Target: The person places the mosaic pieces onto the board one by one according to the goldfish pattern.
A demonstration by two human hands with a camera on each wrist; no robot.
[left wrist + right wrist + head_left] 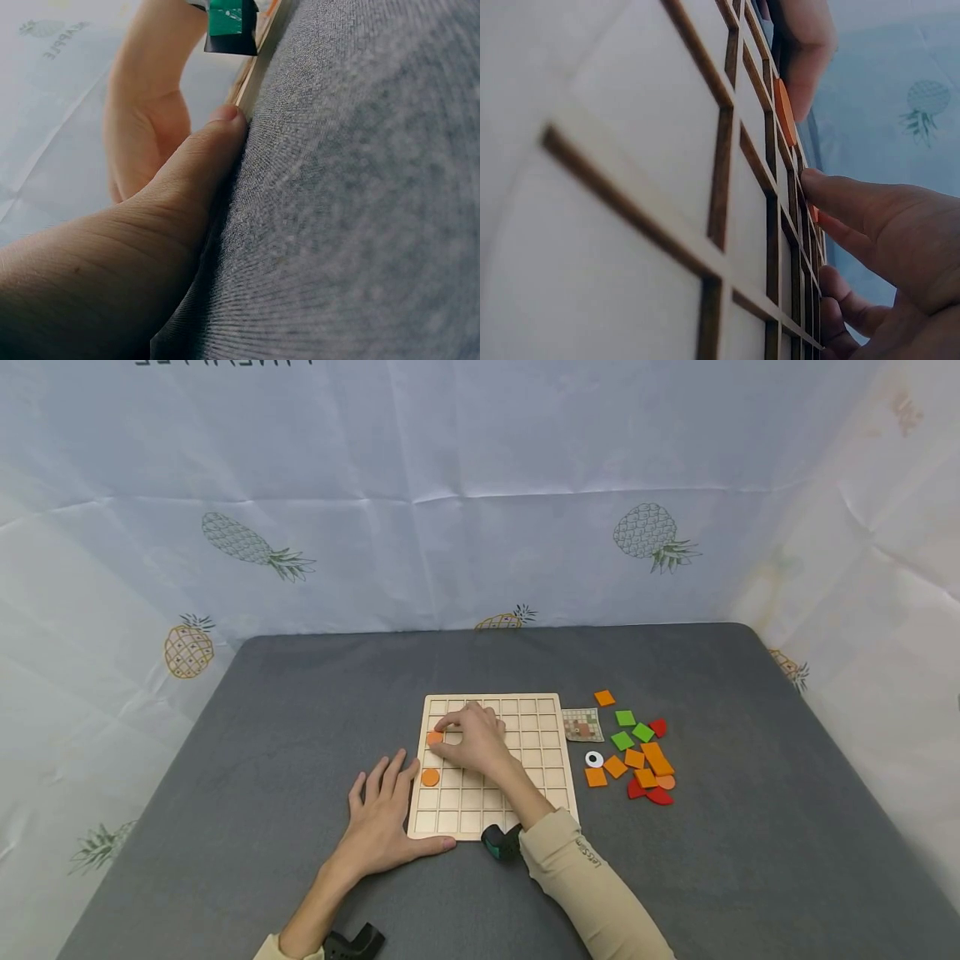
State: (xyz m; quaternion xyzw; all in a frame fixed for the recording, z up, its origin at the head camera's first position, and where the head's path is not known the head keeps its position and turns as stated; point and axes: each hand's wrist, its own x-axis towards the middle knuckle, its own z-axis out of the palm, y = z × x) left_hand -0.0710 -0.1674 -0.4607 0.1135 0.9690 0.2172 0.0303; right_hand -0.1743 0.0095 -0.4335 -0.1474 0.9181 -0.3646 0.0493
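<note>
Gray table [330, 685] with a wooden grid board [532, 759]

We see the left hand [381, 827] spread wide, holding nothing, thumb touching the board's near edge, fingers by its left side. The right hand [476, 742] pinches an orange disc [435, 738] between thumb and finger at the leftmost column; we find a second orange disc [430, 777] in that column, closer to the near edge.
</note>
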